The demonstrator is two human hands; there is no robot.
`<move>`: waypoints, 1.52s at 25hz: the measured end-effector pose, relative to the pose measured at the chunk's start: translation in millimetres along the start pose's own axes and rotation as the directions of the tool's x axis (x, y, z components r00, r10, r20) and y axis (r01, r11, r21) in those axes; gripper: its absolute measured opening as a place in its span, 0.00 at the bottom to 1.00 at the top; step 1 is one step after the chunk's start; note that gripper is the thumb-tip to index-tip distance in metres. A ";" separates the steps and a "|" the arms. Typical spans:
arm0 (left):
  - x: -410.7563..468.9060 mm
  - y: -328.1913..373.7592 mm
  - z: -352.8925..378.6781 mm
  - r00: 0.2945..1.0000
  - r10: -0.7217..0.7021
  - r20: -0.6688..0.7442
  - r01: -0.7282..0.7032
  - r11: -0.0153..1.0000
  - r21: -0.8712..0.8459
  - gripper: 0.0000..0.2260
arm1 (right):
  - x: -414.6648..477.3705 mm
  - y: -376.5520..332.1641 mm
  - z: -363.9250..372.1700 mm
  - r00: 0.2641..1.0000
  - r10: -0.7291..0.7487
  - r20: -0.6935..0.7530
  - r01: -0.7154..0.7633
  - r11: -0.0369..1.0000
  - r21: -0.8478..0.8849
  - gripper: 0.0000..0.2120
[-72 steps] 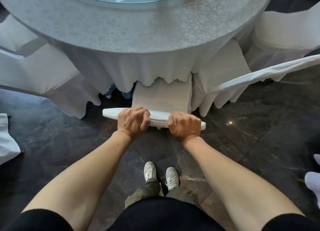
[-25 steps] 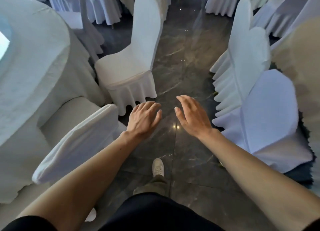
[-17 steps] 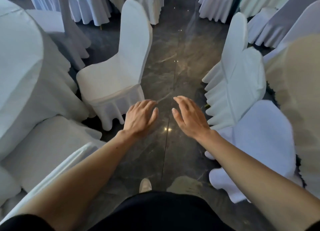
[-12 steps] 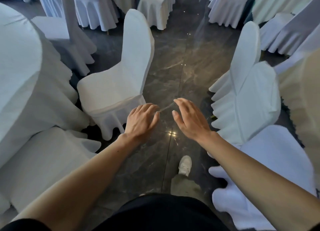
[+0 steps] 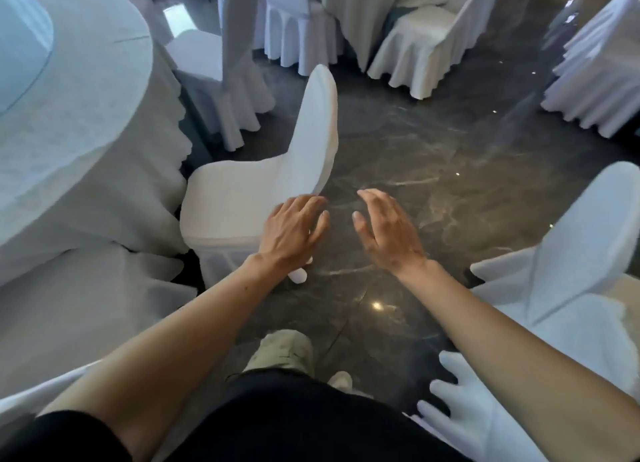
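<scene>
A chair in a white cover (image 5: 263, 184) stands just ahead, left of centre, its seat facing the round table (image 5: 79, 122) with a white cloth. My left hand (image 5: 294, 229) hovers over the near corner of that chair's seat, fingers loosely spread and holding nothing. My right hand (image 5: 388, 229) is held out beside it over the dark floor, fingers straight and empty. I cannot tell whether the left hand touches the cover.
More covered chairs stand at the right (image 5: 568, 253), far left (image 5: 221, 59) and back (image 5: 422, 42). A dark marble floor (image 5: 433, 156) runs as an aisle between them. A glass disc (image 5: 20, 42) lies on the round table. My leg and shoe (image 5: 341, 380) show below.
Earlier both hands gripped a chair's back at the table. Since then I turned and walked down the aisle; the covered chair ahead has come closer, under my left hand.
</scene>
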State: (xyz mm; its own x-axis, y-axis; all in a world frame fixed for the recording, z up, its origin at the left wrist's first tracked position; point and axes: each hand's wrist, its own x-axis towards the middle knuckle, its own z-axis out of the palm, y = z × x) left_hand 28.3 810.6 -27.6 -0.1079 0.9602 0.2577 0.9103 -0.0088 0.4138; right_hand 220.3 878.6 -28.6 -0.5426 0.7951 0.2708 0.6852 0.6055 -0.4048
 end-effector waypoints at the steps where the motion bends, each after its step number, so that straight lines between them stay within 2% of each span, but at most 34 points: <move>1: 12.4 2.6 8.0 0.999 -0.034 -0.010 0.034 0.999 0.010 0.14 | 13.9 14.1 1.2 0.999 -0.030 0.010 0.030 1.000 0.004 0.24; 3: 42.8 2.6 23.7 0.996 -0.078 -0.039 0.079 0.997 0.023 0.15 | 47.2 38.7 6.4 0.994 -0.103 0.032 0.103 0.995 0.010 0.25; 7: 119.0 -10.0 63.5 0.978 -0.185 -0.095 0.186 0.983 0.002 0.16 | 127.1 92.1 23.8 0.983 -0.159 0.089 0.157 0.987 0.029 0.25; 10: 180.8 -13.3 85.2 0.950 -0.275 -0.149 0.265 0.961 -0.083 0.18 | 192.8 123.6 27.1 0.970 -0.184 0.157 0.180 0.983 0.041 0.25; 13: 226.9 -16.2 102.0 0.923 -0.335 -0.188 0.317 0.941 -0.116 0.18 | 252.3 148.4 27.6 0.933 -0.286 0.216 0.289 0.957 0.018 0.24; 17: 268.8 -24.2 114.1 0.852 -0.477 -0.215 0.453 0.878 -0.153 0.21 | 326.5 166.2 39.3 0.872 -0.401 0.280 0.396 0.915 0.077 0.24; 21: 295.9 -34.5 128.6 0.749 -0.603 -0.274 0.593 0.795 -0.131 0.22 | 387.5 172.1 64.2 0.734 -0.598 0.321 0.568 0.800 0.192 0.24; 25: 322.3 -21.5 147.2 0.608 -0.710 -0.355 0.728 0.677 -0.107 0.23 | 440.6 181.0 87.9 0.518 -0.764 0.385 0.696 0.638 0.331 0.24; 26: 328.6 -17.1 152.8 0.567 -0.737 -0.368 0.767 0.635 -0.091 0.23 | 452.7 185.4 92.5 0.455 -0.802 0.387 0.731 0.585 0.353 0.24; 28: 337.5 -3.6 161.2 0.437 -0.812 -0.387 0.861 0.502 -0.082 0.24 | 474.8 196.3 98.8 0.295 -0.883 0.364 0.805 0.435 0.404 0.22; 30: 346.0 8.0 166.9 0.329 -0.840 -0.432 0.917 0.394 -0.069 0.23 | 492.5 201.0 101.8 0.189 -0.938 0.291 0.836 0.309 0.454 0.19; 34: 357.8 13.5 163.0 0.222 -0.858 -0.464 0.964 0.264 -0.027 0.24 | 513.3 188.8 110.3 0.137 -0.956 0.261 0.823 0.256 0.507 0.18; 36: 361.8 11.4 167.9 0.205 -0.822 -0.532 0.974 0.225 0.027 0.26 | 521.9 186.3 120.4 0.099 -0.964 0.248 0.850 0.211 0.482 0.20; 38: 360.5 5.7 174.8 0.218 -0.790 -0.572 0.971 0.233 0.048 0.27 | 528.5 183.4 129.9 0.084 -0.968 0.238 0.860 0.190 0.473 0.21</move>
State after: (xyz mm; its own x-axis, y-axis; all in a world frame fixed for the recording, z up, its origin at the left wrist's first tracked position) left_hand 64.4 1205.5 -85.0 -0.9718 0.0564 0.2290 0.1266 0.9439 0.3049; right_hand -4.0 1405.4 -73.1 -0.8239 -0.5277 0.2068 -0.5661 0.7832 -0.2570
